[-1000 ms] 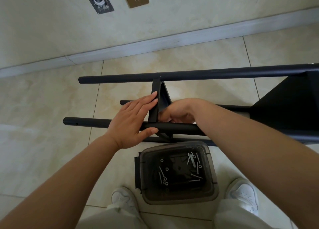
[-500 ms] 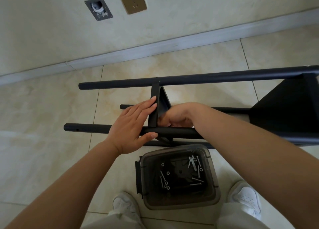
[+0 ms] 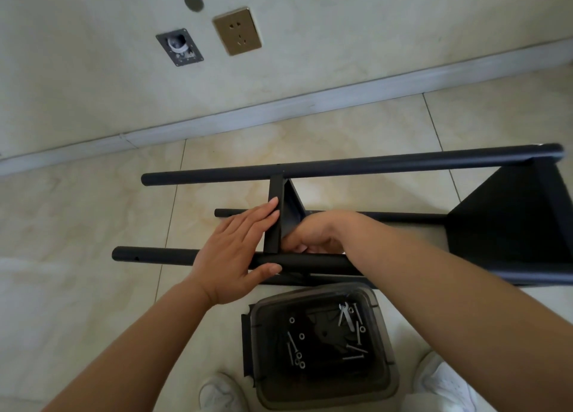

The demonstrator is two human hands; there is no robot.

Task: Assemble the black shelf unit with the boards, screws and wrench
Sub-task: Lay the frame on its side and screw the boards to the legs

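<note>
I'm seeing the black shelf unit (image 3: 356, 163) lying on its side across mid-frame. My left hand (image 3: 235, 253) is pressing flat, fingers straight, against the middle board (image 3: 276, 222), thumb under the near pole (image 3: 161, 255). My right hand (image 3: 313, 236) is curling behind that board; its grasp I can't tell. Screws (image 3: 294, 346) and wrench (image 3: 345, 315) are sitting in the bin (image 3: 319, 399), bottom centre.

Black shelf unit (image 3: 508, 225), beige marbled floor (image 3: 77, 241), white shoes (image 3: 443, 383)
</note>
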